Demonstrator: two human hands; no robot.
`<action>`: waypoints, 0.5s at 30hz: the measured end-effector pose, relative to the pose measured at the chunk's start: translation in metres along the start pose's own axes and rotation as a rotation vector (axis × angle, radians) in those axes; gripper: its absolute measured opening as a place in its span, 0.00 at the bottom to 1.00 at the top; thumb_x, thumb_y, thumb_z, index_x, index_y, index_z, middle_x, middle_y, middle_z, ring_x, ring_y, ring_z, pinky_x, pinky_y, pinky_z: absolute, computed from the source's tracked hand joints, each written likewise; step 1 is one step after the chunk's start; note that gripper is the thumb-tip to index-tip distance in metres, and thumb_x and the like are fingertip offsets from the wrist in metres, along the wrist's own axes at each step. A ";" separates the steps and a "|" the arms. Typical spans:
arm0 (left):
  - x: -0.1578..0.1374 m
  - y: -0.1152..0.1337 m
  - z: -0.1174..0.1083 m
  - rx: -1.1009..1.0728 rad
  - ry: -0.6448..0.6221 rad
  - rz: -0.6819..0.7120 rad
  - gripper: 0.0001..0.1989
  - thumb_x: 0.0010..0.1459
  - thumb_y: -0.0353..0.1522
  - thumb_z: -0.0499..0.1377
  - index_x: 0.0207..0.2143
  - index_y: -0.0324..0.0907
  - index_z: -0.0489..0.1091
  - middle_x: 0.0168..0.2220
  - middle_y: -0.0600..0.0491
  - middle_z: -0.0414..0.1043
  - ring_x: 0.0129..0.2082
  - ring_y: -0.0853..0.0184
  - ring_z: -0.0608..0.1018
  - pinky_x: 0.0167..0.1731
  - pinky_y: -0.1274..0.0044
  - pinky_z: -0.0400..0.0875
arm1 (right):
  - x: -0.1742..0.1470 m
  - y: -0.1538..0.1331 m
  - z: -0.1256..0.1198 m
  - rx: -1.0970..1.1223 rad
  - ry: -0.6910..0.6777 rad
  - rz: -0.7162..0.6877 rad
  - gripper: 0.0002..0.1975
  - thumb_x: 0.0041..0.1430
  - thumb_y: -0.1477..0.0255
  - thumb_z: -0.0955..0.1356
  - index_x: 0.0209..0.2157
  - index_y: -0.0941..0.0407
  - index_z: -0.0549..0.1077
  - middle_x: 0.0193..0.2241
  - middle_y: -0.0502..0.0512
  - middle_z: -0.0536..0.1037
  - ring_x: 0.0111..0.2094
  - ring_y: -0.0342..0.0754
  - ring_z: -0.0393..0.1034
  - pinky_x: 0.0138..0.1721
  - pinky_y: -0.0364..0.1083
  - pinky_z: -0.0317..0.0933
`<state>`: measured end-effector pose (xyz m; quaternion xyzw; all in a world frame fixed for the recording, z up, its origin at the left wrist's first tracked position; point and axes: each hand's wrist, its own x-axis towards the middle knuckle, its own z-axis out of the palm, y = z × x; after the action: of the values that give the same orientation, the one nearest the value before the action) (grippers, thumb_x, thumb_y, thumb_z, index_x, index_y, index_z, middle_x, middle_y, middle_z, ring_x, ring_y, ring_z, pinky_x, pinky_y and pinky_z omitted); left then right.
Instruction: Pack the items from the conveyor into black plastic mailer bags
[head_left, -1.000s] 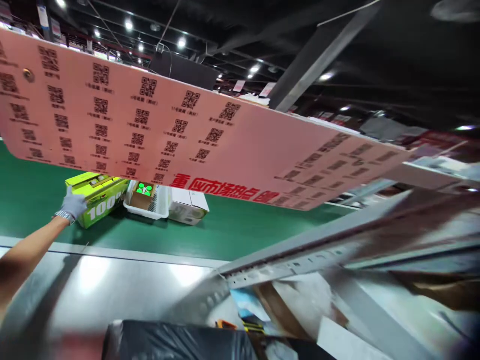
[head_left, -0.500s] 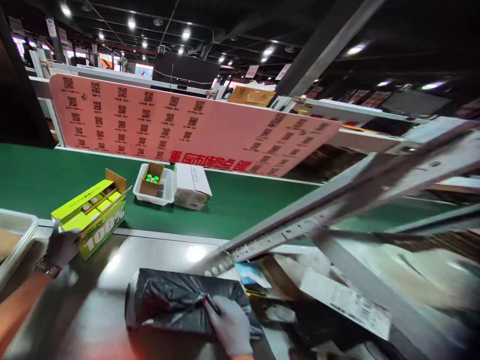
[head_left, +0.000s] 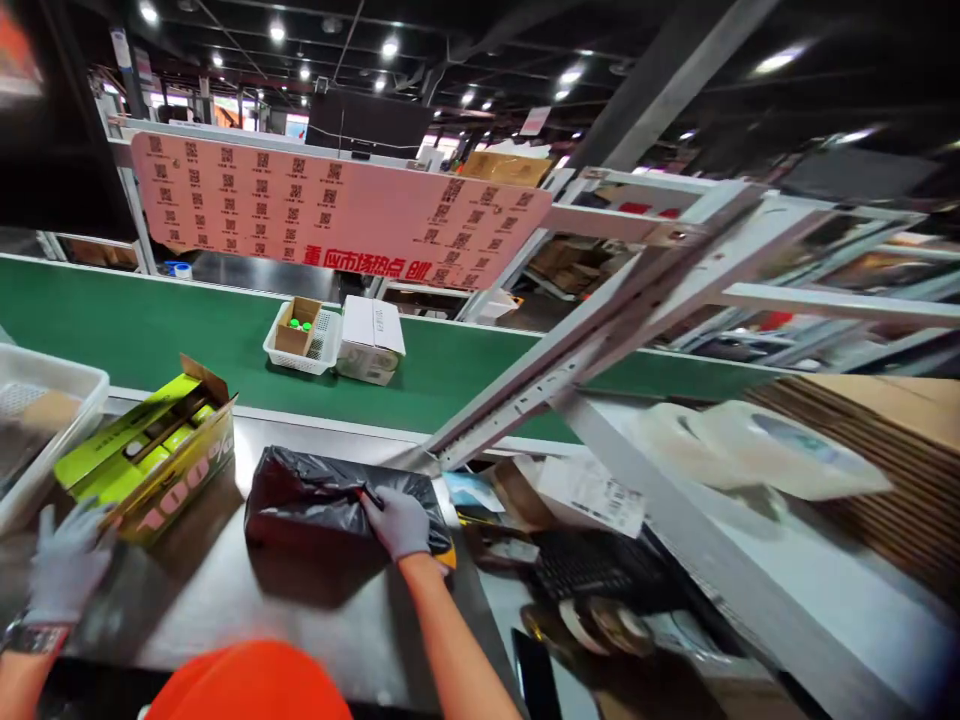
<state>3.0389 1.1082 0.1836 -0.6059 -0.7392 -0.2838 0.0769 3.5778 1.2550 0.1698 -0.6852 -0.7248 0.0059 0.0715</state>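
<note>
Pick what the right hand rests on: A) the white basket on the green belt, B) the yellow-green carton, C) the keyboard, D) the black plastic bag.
D: the gloved right hand lies on the black plastic bag on the metal table, apart from the yellow-green carton.

Glossy crinkled black plastic bag [head_left: 330, 495] on smooth, shiny, seemingly steel table [head_left: 225, 600]; cardboard box [head_left: 150, 455].
</note>
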 end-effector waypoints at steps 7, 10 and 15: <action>-0.044 0.123 -0.012 -0.096 0.269 0.076 0.59 0.65 0.48 0.69 0.85 0.67 0.33 0.86 0.51 0.50 0.82 0.42 0.65 0.80 0.51 0.65 | 0.000 -0.001 -0.009 0.075 -0.093 -0.065 0.23 0.79 0.56 0.67 0.36 0.55 0.84 0.38 0.62 0.89 0.39 0.54 0.81 0.37 0.49 0.52; -0.023 0.171 0.039 -0.300 -0.148 0.064 0.67 0.62 0.50 0.72 0.86 0.49 0.30 0.84 0.36 0.53 0.84 0.42 0.59 0.82 0.53 0.60 | -0.005 0.010 -0.004 0.240 0.006 -0.191 0.18 0.74 0.57 0.71 0.46 0.57 0.83 0.43 0.63 0.88 0.45 0.57 0.82 0.45 0.50 0.66; 0.042 0.183 0.112 -0.467 -0.492 -0.158 0.73 0.51 0.48 0.82 0.85 0.41 0.41 0.85 0.27 0.43 0.86 0.34 0.44 0.83 0.49 0.49 | -0.025 0.065 0.002 0.402 0.575 -0.445 0.39 0.69 0.54 0.76 0.72 0.59 0.67 0.65 0.74 0.77 0.67 0.66 0.74 0.69 0.64 0.70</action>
<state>3.2265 1.2203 0.1698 -0.5982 -0.6956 -0.2956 -0.2665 3.6437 1.2347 0.1588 -0.4581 -0.7901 -0.0596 0.4030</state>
